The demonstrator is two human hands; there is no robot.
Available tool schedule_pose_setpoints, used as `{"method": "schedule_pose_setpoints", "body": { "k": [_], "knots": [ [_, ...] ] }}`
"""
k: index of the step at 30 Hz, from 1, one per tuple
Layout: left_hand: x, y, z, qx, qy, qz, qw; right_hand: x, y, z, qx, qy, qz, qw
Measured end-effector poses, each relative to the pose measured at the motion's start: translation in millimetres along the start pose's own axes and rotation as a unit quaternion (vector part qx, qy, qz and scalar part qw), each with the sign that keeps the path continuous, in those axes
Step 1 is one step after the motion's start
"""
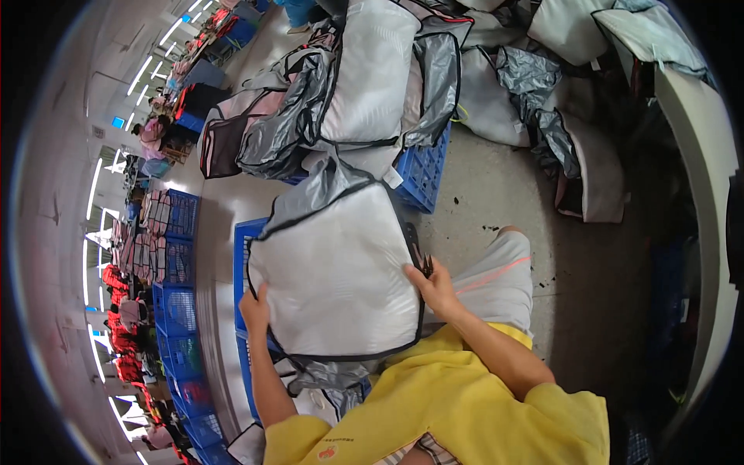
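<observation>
A white padded bag piece (333,271) with black edging and a silver lining flap (314,190) lies spread in front of me, over a blue crate (246,232). My left hand (256,310) grips its left edge, thumb on top. At the right edge, my right hand (435,288) pinches the black binding. Dark pointed metal prongs (428,266) stick up from the right hand, maybe thread snips; most of that tool is hidden. More silver and white fabric (333,374) sits under the near edge, close to my yellow shirt.
Beyond the piece, similar white and silver bags (372,70) are heaped on another blue crate (425,174). More bags (593,167) lie on the floor to the right, near a pale curved table edge (701,147). Stacked blue crates (177,306) line the left, with people working farther off.
</observation>
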State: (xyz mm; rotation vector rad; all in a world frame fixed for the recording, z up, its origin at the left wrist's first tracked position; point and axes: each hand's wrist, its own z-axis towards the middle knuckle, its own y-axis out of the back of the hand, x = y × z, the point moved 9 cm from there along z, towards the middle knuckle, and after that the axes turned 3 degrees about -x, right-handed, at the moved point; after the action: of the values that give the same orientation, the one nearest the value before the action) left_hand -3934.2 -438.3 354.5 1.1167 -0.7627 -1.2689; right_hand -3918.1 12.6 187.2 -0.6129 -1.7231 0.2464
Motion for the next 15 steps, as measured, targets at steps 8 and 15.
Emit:
{"method": "schedule_pose_setpoints", "body": {
  "k": [8,15],
  "knots": [
    [30.4,-5.5,-40.6,0.045,0.160,-0.132,0.977,-20.9,-1.2,-4.0,0.061,-0.099,-0.028,0.993],
    [2.5,-14.6,10.4,0.101,0.131,-0.364,0.917,-47.6,36.7,-2.0,0.008,-0.128,-0.084,0.988]
  ]
}}
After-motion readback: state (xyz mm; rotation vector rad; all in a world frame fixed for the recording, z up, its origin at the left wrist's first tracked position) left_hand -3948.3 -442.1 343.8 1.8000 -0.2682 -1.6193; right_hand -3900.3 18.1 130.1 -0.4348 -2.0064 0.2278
